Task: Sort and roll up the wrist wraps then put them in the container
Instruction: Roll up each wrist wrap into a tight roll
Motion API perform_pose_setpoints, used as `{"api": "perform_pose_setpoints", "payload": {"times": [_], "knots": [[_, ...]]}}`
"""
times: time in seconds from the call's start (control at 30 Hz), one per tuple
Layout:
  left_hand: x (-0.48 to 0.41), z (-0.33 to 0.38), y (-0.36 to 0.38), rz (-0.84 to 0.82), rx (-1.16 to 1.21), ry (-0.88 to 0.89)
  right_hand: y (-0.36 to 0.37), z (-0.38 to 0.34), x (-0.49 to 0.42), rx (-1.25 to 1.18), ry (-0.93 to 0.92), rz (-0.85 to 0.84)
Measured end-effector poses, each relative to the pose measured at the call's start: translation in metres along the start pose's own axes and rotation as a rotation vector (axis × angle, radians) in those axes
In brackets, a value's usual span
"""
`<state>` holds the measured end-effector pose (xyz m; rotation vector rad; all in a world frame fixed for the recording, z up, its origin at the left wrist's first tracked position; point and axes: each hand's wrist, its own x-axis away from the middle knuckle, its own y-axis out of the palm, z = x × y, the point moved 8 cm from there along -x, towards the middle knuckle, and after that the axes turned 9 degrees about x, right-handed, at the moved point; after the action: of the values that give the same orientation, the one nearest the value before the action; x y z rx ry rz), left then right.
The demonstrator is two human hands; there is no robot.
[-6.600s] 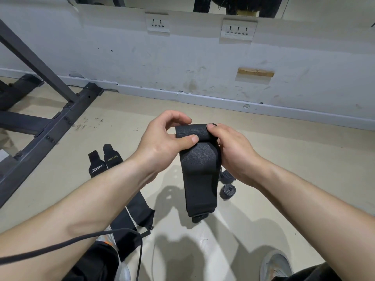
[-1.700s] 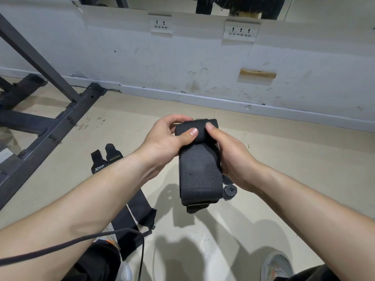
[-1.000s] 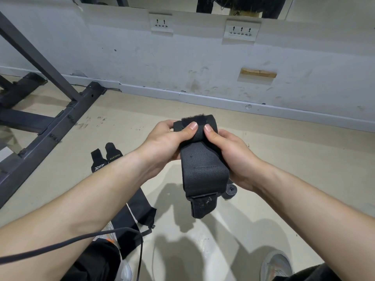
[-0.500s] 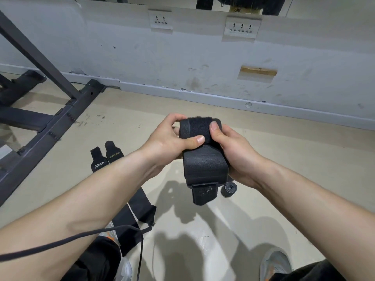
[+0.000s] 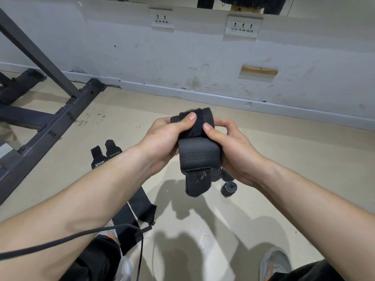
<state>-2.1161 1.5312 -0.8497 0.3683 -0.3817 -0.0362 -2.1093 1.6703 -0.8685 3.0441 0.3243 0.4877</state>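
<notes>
I hold a black wrist wrap (image 5: 197, 155) in front of me above the floor, mostly rolled into a thick bundle. My left hand (image 5: 162, 142) grips its left side with the thumb pressed on the top of the roll. My right hand (image 5: 231, 147) grips the right side, thumb on the roll too. A short tail with a linty velcro patch (image 5: 197, 183) hangs below the roll. Two unrolled wraps (image 5: 105, 157) lie flat on the floor under my left forearm. A rolled wrap (image 5: 228, 188) lies on the floor below my right hand. No container is visible.
A dark metal gym frame (image 5: 46, 126) runs across the floor at the left. A white wall with sockets (image 5: 242, 27) stands ahead. A black cable (image 5: 81, 234) crosses my left forearm. My shoes (image 5: 276, 264) show at the bottom edge.
The hanging part of the wrap has grown shorter as the roll in my hands thickened. Only the velcro tail hangs free now. Both hands stayed in place.
</notes>
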Motion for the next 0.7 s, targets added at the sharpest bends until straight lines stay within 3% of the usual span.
{"api": "perform_pose_setpoints", "payload": {"times": [0.13,0.3,0.5,0.7], "knots": [[-0.003,0.006,-0.011,0.103,0.159,0.010,-0.001,-0.004,0.000,-0.005,-0.050,0.052],[-0.011,0.010,-0.028,0.186,0.290,0.007,0.008,-0.005,0.006,0.229,-0.130,-0.031],[-0.012,0.027,-0.042,0.292,0.186,0.147,-0.001,-0.006,0.005,0.310,-0.096,0.097],[-0.016,0.038,-0.050,0.338,0.049,0.284,-0.008,0.009,-0.001,0.282,0.013,0.100]]}}
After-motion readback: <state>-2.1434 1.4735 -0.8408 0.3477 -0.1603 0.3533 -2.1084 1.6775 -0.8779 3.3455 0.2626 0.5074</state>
